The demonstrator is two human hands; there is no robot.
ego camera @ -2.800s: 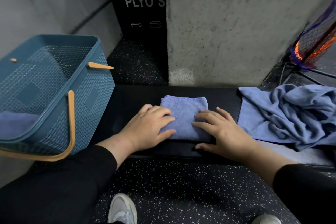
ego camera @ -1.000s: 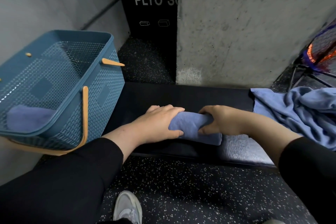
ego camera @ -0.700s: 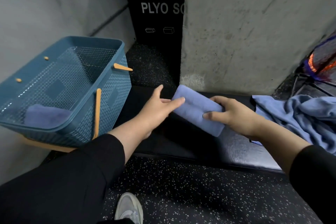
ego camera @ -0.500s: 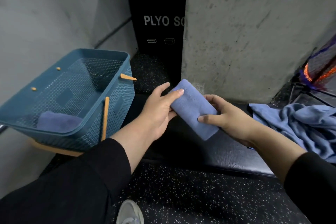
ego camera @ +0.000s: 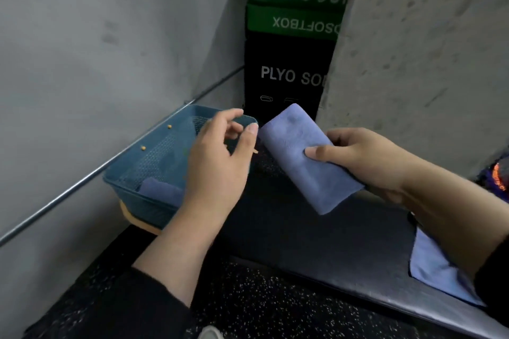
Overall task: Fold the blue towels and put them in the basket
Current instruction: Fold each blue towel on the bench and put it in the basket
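One folded towel (ego camera: 305, 157) – basket (ego camera: 154, 201) partly hidden

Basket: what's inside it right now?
One folded blue towel lies on the floor of the basket, toward its near end. The left hand covers the right part of the inside, so more there cannot be ruled out.

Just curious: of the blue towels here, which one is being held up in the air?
The folded towel, pinched by the right hand; another lies in the basket.

Matt soft cloth folded towel (ego camera: 305, 157), perforated plastic basket (ego camera: 154, 162), rough concrete pillar (ego camera: 418, 63).
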